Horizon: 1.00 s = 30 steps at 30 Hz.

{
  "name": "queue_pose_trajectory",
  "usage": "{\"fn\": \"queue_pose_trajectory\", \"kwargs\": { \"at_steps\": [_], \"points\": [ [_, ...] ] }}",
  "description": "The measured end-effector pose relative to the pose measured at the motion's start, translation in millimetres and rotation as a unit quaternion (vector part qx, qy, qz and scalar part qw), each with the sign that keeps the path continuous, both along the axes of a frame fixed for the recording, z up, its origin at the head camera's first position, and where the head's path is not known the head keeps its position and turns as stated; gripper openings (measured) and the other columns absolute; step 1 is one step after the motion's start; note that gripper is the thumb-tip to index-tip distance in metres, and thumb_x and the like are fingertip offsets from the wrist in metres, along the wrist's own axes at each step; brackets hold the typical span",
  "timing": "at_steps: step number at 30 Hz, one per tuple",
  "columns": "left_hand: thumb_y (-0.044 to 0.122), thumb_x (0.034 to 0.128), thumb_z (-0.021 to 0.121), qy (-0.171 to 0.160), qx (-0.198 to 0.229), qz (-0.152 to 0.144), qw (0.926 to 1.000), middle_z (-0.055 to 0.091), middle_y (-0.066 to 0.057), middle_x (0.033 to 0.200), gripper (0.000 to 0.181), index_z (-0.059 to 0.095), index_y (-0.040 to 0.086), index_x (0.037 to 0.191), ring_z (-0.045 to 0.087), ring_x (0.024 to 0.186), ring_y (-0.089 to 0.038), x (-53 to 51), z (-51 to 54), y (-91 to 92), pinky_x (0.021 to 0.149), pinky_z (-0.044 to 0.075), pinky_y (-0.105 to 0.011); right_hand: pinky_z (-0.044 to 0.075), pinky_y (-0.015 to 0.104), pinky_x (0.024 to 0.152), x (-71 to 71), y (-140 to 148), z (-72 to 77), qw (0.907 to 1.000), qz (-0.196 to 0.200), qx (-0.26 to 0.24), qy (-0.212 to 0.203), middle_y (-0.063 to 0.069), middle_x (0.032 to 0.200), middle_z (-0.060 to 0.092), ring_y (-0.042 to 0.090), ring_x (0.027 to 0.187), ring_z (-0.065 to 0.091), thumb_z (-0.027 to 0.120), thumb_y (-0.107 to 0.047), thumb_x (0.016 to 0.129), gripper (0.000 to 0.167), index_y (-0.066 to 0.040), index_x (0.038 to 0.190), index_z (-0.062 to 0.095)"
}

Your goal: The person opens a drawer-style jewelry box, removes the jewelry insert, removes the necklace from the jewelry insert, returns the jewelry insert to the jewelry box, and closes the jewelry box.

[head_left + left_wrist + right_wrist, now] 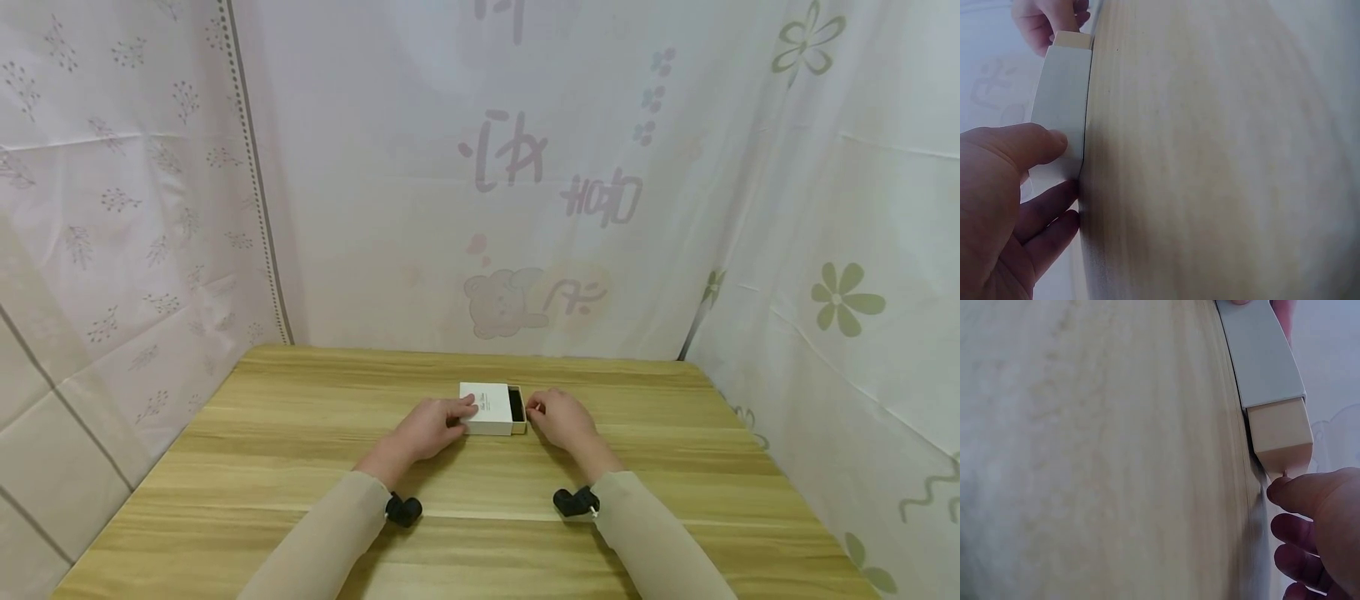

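A small white drawer box (491, 414) with dark lettering on top lies on the wooden table. Its inner tray (518, 429), cream-coloured outside and dark inside, sticks partway out of the right end of the white sleeve (1063, 103). My left hand (431, 429) grips the sleeve's left end, thumb on the near side and fingertips on top. At the tray's outer end, my right hand (562, 417) pinches a small pull tab (1285, 474) between thumb and finger. The thumb hides most of that tab in the right wrist view.
The wooden table (480, 542) reaches out on all sides of the box. White printed curtains (375, 208) hang behind it and along both sides. A black wrist camera (405, 510) sits on the left cuff, another black camera (576, 502) on the right cuff.
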State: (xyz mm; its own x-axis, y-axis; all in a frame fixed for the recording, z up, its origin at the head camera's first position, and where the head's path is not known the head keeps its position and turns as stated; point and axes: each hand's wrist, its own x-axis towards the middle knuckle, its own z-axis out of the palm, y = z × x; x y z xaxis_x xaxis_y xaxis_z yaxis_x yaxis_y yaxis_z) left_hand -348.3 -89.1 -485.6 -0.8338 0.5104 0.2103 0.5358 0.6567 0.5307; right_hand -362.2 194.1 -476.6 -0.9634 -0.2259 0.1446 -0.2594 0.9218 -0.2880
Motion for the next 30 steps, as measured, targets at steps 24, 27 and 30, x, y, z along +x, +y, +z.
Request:
{"fn": "queue_pose_trajectory", "kwargs": {
  "at_steps": [24, 27, 30],
  "points": [
    [0.012, 0.1073, 0.071, 0.001, -0.002, -0.004, 1.0000, 0.059, -0.004, 0.163, 0.040, 0.071, 0.012, 0.148, 0.056, 0.153, -0.032, 0.7, 1.5, -0.1, 0.126, 0.047, -0.048, 0.061, 0.049, 0.089, 3.3, 8.7, 1.7, 0.9999, -0.008, 0.006, -0.006, 0.006, 0.106, 0.073, 0.024, 0.096, 0.070, 0.071, -0.021, 0.108, 0.011, -0.017, 0.111, 0.081],
    [0.013, 0.1073, 0.072, -0.001, 0.000, -0.004, 1.0000, 0.059, -0.004, 0.163, 0.040, 0.071, 0.012, 0.148, 0.055, 0.153, -0.032, 0.6, 1.6, -0.1, 0.126, 0.047, -0.048, 0.061, 0.049, 0.088, 3.7, 9.9, 1.9, 0.9999, -0.009, 0.005, -0.007, 0.006, 0.106, 0.073, 0.024, 0.095, 0.070, 0.071, -0.021, 0.108, 0.011, -0.017, 0.110, 0.081],
    [0.012, 0.1069, 0.072, -0.002, 0.005, -0.006, 1.0000, 0.059, -0.005, 0.163, 0.040, 0.071, 0.011, 0.147, 0.056, 0.153, -0.033, 0.8, 1.3, -0.4, 0.125, 0.048, -0.049, 0.061, 0.048, 0.089, 4.1, 11.0, 2.1, 0.9999, -0.011, 0.006, -0.007, 0.006, 0.106, 0.073, 0.024, 0.095, 0.070, 0.071, -0.022, 0.108, 0.011, -0.017, 0.110, 0.081]
  ]
}}
